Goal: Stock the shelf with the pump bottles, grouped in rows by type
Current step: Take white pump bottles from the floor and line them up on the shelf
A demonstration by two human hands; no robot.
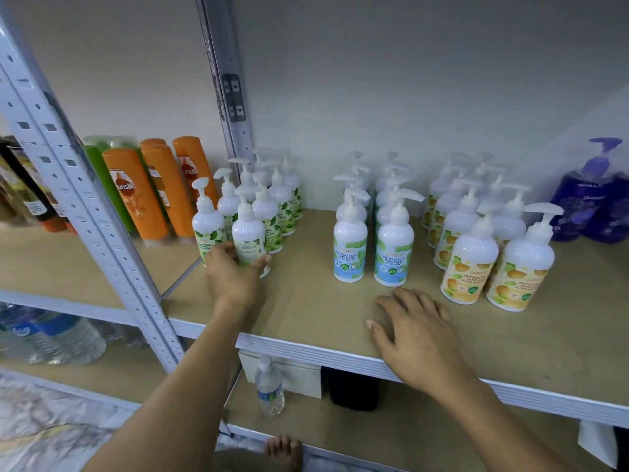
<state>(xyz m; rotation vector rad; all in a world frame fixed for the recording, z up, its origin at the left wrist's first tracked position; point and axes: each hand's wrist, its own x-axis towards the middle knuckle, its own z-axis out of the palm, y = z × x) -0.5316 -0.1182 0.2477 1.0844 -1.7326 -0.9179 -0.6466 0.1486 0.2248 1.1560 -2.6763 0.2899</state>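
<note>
Your left hand (235, 272) grasps a green-leaf pump bottle (247, 233) low on its body; the bottle is upright at the near end of the green rows (277, 206), on the left of the shelf (306, 301). Your right hand (418, 332) lies flat at the shelf's near edge, fingers loose and spread, holding nothing, just in front of the blue-label rows (350, 247). The orange-label rows (466, 260) stand further right.

White pump bottles (350, 248) stand upright on the shelf (306, 301) in green, blue and orange-labelled rows.
</note>
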